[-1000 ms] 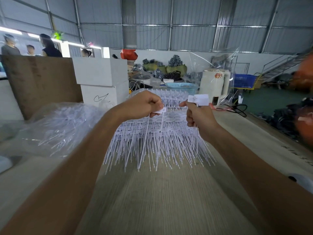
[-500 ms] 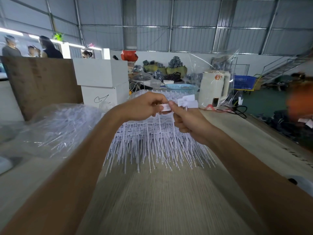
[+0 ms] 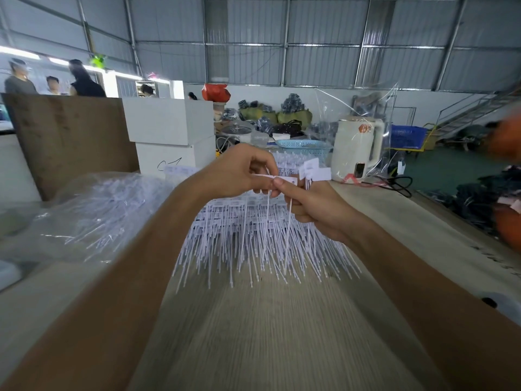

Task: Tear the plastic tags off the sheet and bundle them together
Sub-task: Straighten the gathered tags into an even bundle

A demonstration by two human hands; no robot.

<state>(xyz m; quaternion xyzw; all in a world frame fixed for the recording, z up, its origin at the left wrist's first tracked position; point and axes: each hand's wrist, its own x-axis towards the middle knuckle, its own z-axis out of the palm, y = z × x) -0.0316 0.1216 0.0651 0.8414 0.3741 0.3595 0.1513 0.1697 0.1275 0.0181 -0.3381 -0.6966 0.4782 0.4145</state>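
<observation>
Plastic tags [image 3: 253, 232] are seen as one large white sheet lying on the table [image 3: 267, 334] just beyond the two hands, with its thin tails fanned toward the near edge; the single tags are too many and too fine to be counted. One tag [image 3: 284, 180] is held flat between the hands, above the sheet, and its tail hangs down over the fanned tails. The left hand [image 3: 242, 170] is curled, and the left end of that tag is pinched by its fingertips. The right hand [image 3: 318, 207] is curled as well: the right end of the same tag is pressed under its thumb, while a small bundle [image 3: 314, 172] of white tag heads is gripped in the same fist and sticks up above it; about three heads can be made out, the rest being hidden. Both hands meet at the tag, touching or nearly so.

To the left on the table, a clear plastic bag [image 3: 93, 215] of similar tags is seen. Two white boxes [image 3: 172, 136] are stacked farther back, and a white kettle [image 3: 358, 148] stands at the far right.
</observation>
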